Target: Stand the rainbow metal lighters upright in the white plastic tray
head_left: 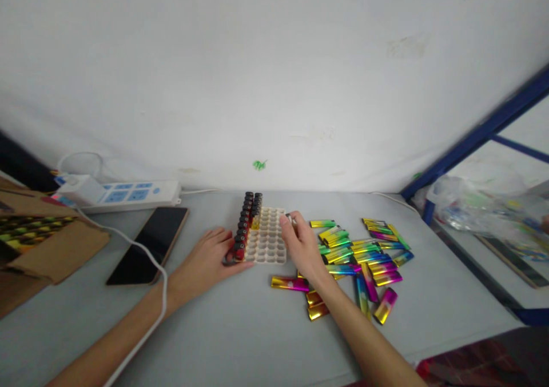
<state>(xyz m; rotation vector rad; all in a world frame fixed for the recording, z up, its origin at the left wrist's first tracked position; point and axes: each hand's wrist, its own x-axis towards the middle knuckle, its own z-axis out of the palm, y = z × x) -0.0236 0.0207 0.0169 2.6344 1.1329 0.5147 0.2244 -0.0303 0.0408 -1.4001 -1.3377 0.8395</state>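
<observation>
A white tray (271,244) with rows of small cells lies on the grey table. Lighters (244,221) with black tops and red bodies stand upright along its left side, a second shorter row beside them; a yellow one (255,223) shows there. My left hand (212,256) is closed about the tray's near left corner, thumb along the front edge, fingers against the lighters. Over the right edge, my right hand (300,241) is pinched, with a small dark end, apparently of a lighter, showing at its fingertips; the rest is hidden. Shiny rainbow-coloured sleeves (338,254) lie scattered just right of it.
A black phone (148,247) lies at left, below a white power strip (137,195). A white cable (158,267) crosses over my left forearm. At far left stands an open cardboard box (64,250). A blue metal frame (472,135) and plastic bags (467,204) are at right.
</observation>
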